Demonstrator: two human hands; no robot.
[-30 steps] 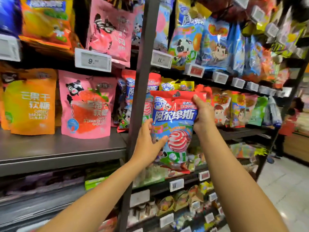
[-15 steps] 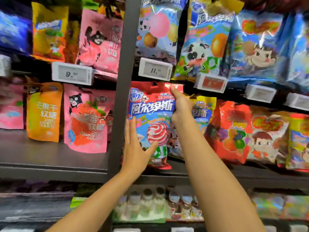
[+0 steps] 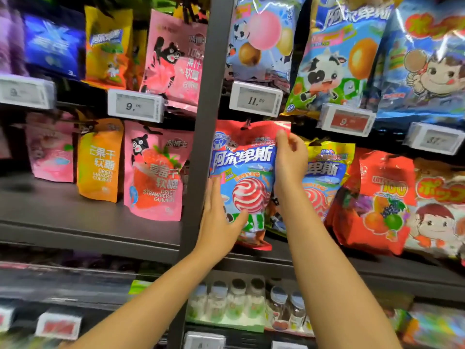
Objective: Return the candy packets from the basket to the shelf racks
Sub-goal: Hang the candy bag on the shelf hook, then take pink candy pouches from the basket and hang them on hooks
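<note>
A red and blue candy packet point(image 3: 245, 172) with a swirled lollipop picture hangs at a hook under the 11.80 price tag point(image 3: 256, 102), its top edge up at the rack. My right hand point(image 3: 290, 162) holds its upper right edge, fingers curled over the side. My left hand point(image 3: 217, 220) lies flat with straight fingers against its lower left part, thumb across the front. A yellow packet point(image 3: 327, 170) of the same brand hangs just right of it. The basket is out of view.
A dark upright post point(image 3: 201, 147) stands just left of the packet. Pink and orange gummy pouches point(image 3: 153, 172) stand on the left shelf. Red fruit candy bags point(image 3: 377, 202) hang to the right. Small jars point(image 3: 234, 301) fill the shelf below.
The view has closed in on the shelf. The packet has gone up and back toward the hook. My right hand has slid from the top edge down its right side.
</note>
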